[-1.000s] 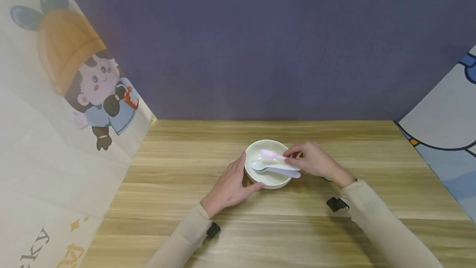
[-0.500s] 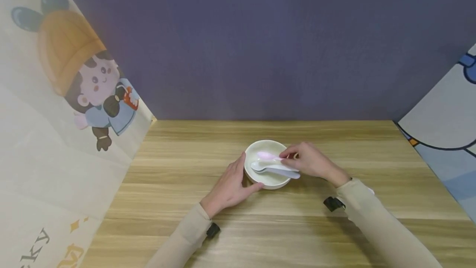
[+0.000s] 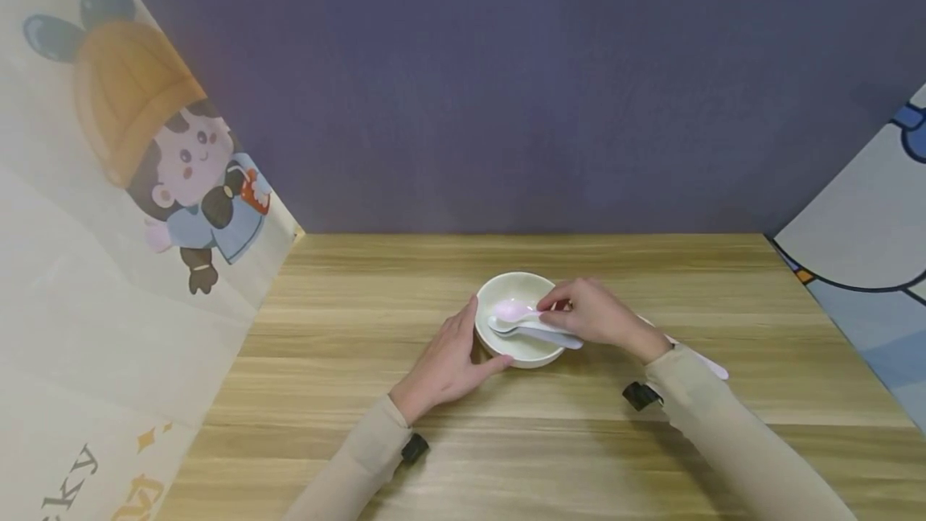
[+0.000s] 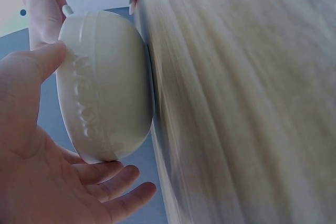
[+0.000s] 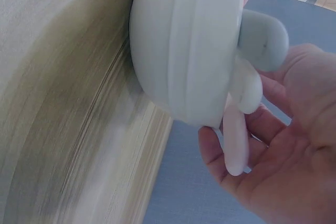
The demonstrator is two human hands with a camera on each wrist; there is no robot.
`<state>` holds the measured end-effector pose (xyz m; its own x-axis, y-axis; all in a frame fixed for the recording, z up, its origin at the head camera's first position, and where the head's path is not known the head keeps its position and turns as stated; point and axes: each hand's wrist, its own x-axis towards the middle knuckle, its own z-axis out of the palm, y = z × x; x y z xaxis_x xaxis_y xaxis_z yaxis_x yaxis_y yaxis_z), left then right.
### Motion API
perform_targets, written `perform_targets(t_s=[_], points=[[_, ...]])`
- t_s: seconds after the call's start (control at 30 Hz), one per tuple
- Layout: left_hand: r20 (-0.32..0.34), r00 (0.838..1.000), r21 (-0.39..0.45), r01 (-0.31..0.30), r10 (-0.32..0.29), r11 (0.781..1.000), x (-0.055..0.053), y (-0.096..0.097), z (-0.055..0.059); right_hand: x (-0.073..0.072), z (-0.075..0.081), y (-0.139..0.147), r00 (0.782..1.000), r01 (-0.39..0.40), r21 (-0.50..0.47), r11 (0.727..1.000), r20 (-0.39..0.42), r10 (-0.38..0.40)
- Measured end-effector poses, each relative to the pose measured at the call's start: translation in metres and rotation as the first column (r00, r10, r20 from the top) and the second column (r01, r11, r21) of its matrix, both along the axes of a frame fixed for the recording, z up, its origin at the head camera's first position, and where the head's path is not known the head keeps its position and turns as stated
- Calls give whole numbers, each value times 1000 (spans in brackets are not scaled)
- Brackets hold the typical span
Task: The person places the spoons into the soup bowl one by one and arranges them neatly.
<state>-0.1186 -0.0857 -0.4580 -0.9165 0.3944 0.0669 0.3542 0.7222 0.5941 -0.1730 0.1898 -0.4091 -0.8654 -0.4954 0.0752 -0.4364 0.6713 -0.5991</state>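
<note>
A cream-white bowl (image 3: 522,359) stands on the table with several spoons in it. My left hand (image 3: 447,354) holds its left side, thumb at the near rim and fingers along the outer wall. In the left wrist view, the thumb (image 4: 51,59) touches the rim. At the right rim, my right hand (image 3: 595,313) pinches the handle of a pale pink spoon (image 3: 510,309), whose head lies in the bowl. Next to it lie a white spoon (image 3: 510,323) and a greyish-blue spoon (image 3: 560,338), their handles over the rim. In the right wrist view, the pink handle (image 5: 235,145) sits among my fingers.
A long, thin, pale pink object (image 3: 712,365) lies on the wooden table (image 3: 347,296) behind my right wrist, partly hidden by the sleeve. A dark blue-grey panel (image 3: 463,87) rises at the table's far edge. Printed panels flank both sides.
My right hand has shifted slightly left, bringing the pink spoon closer to the white one and deeper into the bowl. More of the pink object behind the right wrist shows. The left hand stays put.
</note>
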Motion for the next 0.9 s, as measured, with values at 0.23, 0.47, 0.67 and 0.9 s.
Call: perform_targets(t_s=[0.23,0.47,0.67,0.9], points=[[10,1000,0,2,-2,1000,1,0,0,0,-4,-3,1000,9,0,1000,5,-9],[13,1000,17,-5,5,1000,0,0,-1,1,-4,-8,1000,19,2,1000,-19,-19],[11,1000,15,-4,3,1000,1,0,-1,1,-5,-10,999,28,1,1000,-33,-28],[18,1000,10,-5,4,1000,1,0,0,0,-8,-9,999,46,1,999,-20,-46]])
